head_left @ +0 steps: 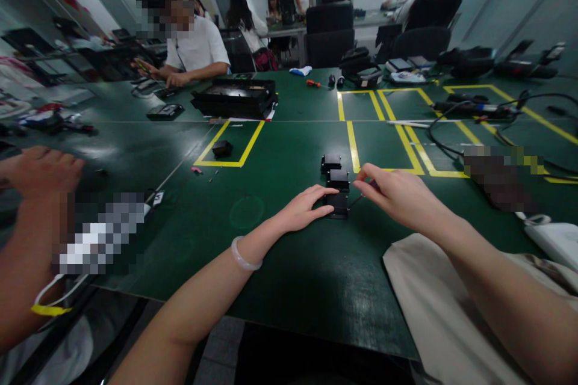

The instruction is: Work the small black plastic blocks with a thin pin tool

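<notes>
Three small black box-shaped parts stand in a row on the green table. My left hand (303, 209), with a pale bangle (244, 255) at the wrist, holds the nearest black part (339, 206) between thumb and fingers. The middle black part (338, 178) sits just beyond it, and the far black part (331, 161) is behind that. To the right, my right hand (392, 195) is closed in a pinch on a thin dark rod (356, 202). The rod slants down toward the right side of the nearest part; whether it touches is unclear.
Yellow tape outlines (409, 156) mark the green table (289, 280). A black tray-like case (237, 96) and a red screwdriver (312, 83) lie farther back. Beige cloth (418, 277) lies under my right arm. Another person's hand (45, 171) is at left; a co-worker (198, 45) sits opposite.
</notes>
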